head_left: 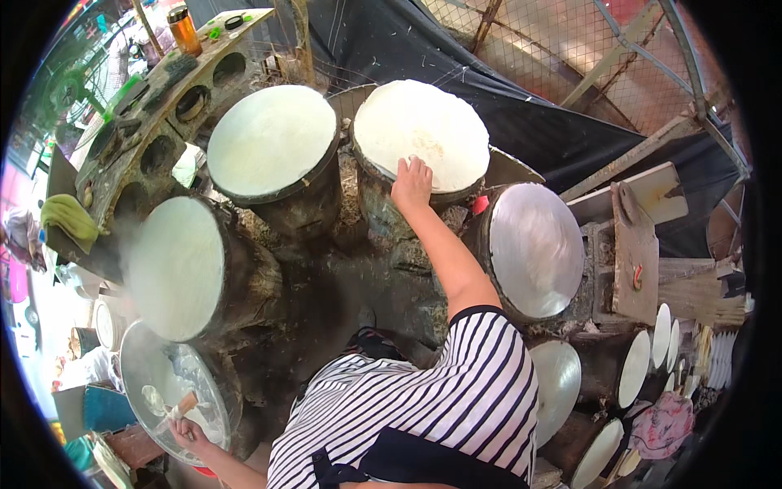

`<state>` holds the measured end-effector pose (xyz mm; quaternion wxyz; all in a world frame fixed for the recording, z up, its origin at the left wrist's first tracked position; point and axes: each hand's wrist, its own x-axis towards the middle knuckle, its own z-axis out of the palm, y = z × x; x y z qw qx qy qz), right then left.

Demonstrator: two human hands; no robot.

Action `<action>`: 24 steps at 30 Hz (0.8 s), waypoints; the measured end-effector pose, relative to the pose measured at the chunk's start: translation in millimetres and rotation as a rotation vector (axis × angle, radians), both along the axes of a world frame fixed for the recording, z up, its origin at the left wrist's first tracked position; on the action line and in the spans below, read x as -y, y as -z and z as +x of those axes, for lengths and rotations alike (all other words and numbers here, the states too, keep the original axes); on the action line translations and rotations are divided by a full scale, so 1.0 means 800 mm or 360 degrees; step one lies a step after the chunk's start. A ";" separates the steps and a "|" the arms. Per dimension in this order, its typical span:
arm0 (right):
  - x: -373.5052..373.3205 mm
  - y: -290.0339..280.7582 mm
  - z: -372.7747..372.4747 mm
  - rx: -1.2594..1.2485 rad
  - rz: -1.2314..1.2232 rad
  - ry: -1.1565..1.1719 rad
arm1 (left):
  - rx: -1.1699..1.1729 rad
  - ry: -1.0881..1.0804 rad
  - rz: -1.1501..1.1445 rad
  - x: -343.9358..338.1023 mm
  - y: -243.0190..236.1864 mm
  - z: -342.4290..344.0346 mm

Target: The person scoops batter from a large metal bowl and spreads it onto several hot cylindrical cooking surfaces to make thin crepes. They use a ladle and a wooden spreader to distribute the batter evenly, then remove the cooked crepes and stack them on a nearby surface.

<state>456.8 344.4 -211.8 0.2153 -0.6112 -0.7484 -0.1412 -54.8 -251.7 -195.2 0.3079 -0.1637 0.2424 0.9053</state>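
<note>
My right hand (413,183) reaches to the near rim of the back-right drum. Its fingers are closed on the edge of a thin round white flatbread-like sheet (432,130), which covers that drum's top and has a faint tan patch. In my left hand (189,436), at the lower left, is a wooden-handled tool (187,403); its working end is hard to make out. That hand is over a wide basin (220,391) with white batter-like liquid (183,383) inside. Pale round layers also cover the back-left drum (273,138) and the steaming left drum (179,269).
A shiny bare round griddle (538,248) tops the drum on the right. Beside it stands a wooden board (634,253). At the back left, a concrete ledge (175,122) with round holes holds an amber bottle (184,33). Several more drums are at the lower right.
</note>
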 end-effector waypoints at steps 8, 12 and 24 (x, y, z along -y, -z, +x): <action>-0.069 -0.025 0.047 -0.0158 -0.0083 -0.0118 | 0.0125 -0.0111 -0.0015 -0.073 -0.039 0.055; -0.098 -0.096 0.094 -0.0771 -0.0285 0.0118 | 0.0099 -0.0040 -0.0032 -0.051 -0.013 0.034; 0.029 -0.242 0.171 -0.0669 0.0430 0.0496 | -0.0238 0.0469 -0.0266 -0.007 0.034 -0.029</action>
